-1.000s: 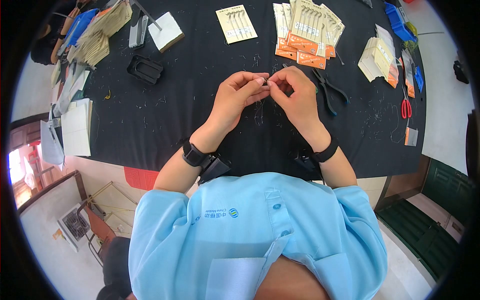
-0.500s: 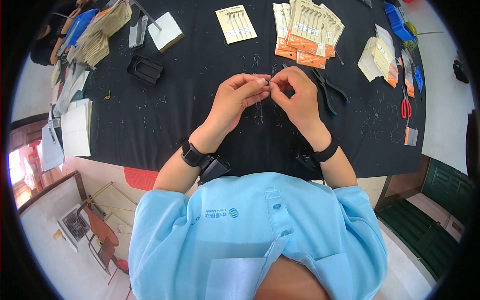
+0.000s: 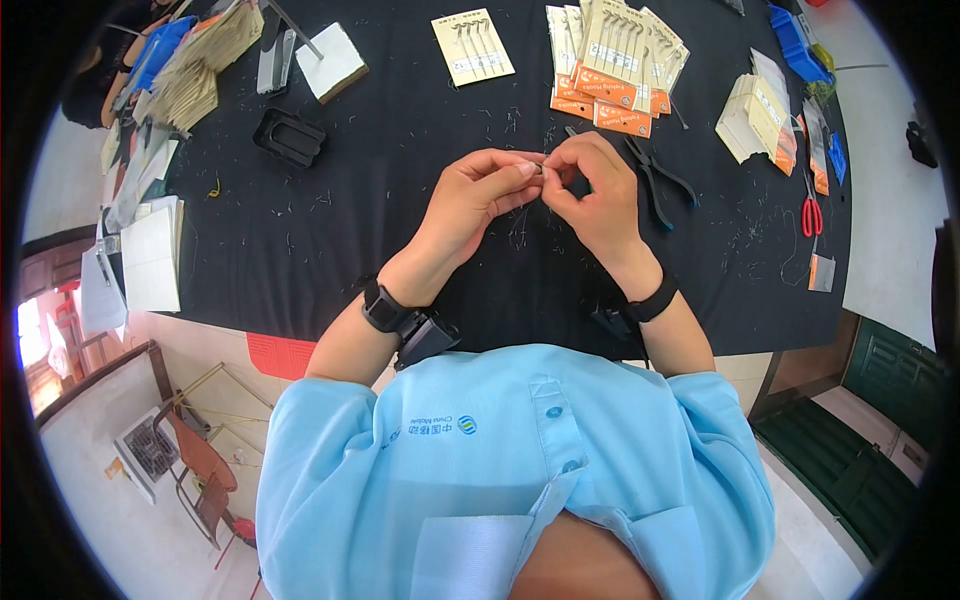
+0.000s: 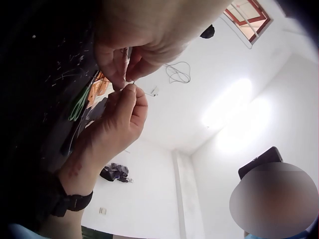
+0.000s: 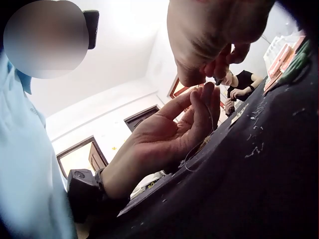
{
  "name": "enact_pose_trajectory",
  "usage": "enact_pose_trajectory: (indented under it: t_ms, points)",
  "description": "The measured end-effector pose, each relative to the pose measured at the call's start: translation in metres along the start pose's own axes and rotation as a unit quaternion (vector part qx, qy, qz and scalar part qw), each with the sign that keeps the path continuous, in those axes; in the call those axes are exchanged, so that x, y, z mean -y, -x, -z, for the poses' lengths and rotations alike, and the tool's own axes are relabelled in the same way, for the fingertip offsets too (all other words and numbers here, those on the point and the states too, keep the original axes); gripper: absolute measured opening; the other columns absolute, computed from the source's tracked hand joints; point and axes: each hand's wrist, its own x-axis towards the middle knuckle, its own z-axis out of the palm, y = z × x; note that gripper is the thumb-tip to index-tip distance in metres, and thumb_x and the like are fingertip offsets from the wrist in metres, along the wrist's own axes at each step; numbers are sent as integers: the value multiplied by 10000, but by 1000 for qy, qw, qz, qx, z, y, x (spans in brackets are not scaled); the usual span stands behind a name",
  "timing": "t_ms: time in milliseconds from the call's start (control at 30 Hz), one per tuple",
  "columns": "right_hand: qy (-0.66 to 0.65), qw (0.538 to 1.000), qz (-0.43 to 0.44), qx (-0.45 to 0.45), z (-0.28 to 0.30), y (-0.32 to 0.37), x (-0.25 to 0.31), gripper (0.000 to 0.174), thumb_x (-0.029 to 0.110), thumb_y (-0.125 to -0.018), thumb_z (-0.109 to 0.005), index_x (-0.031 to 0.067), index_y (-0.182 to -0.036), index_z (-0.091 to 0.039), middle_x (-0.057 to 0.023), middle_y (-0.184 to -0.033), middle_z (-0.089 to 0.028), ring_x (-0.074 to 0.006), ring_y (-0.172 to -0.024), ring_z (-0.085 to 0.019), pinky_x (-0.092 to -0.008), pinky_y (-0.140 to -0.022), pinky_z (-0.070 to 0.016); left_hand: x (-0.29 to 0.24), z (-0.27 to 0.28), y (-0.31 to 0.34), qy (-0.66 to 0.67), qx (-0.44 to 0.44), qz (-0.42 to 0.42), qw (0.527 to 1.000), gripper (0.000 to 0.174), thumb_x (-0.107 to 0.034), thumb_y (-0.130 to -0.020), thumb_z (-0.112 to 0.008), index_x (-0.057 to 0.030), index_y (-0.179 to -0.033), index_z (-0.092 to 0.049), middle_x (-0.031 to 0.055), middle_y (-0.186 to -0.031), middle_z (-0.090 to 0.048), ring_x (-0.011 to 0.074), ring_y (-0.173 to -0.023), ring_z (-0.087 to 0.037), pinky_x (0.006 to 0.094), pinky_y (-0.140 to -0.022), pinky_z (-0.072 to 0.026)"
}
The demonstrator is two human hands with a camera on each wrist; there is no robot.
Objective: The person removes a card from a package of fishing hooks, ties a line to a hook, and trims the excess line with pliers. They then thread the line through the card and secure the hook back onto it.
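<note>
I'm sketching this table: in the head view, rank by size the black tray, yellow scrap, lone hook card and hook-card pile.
Largest to smallest:
Hook-card pile
Lone hook card
Black tray
Yellow scrap

A light blue shirt (image 3: 500, 440) with a blue-and-green logo (image 3: 466, 425) fronts a black worktop (image 3: 380, 220). Beyond the right hand (image 3: 600, 195), cream cards (image 3: 615, 45) show orange bands with white lettering; beside it are blue-handled pliers (image 3: 658, 188). Farther right, scissors (image 3: 812, 215) have red handles. Well left of the left hand (image 3: 465, 205) lie plain white sheets (image 3: 152, 260).
</note>
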Motion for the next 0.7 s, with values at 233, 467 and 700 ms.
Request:
enact_pose_trajectory:
  t_ms: [233,467,700]
  points:
    - [-9,1000,5,3,3,-1,2,122,-24,-692,-654,20,-775,-576,-57,-766,-572,-152,-599,-552,-247,-537,-446,-1,-2,0,-14,-13,-6,1000,136,-84,-871,-595,10,-966,-623,138,-1063,-619,152,-877,-615,277,-820,-515]
    - [-37,999,-21,11,3,-1,3,112,-21,-712,-652,7,-793,-580,-65,-779,-573,-143,-616,-555,-242,-550,-446,0,-2,0,-30,-15,-44,998,138,-80,-864,-608,7,-970,-625,144,-1073,-611,162,-893,-620,279,-809,-524]
    - [-55,997,-48,22,5,-1,4,104,-17,-720,-649,1,-794,-577,-66,-776,-567,-137,-627,-547,-240,-565,-440,1,-2,0,-57,-14,-60,996,147,-82,-867,-604,12,-977,-624,141,-1098,-595,166,-908,-619,278,-813,-525]
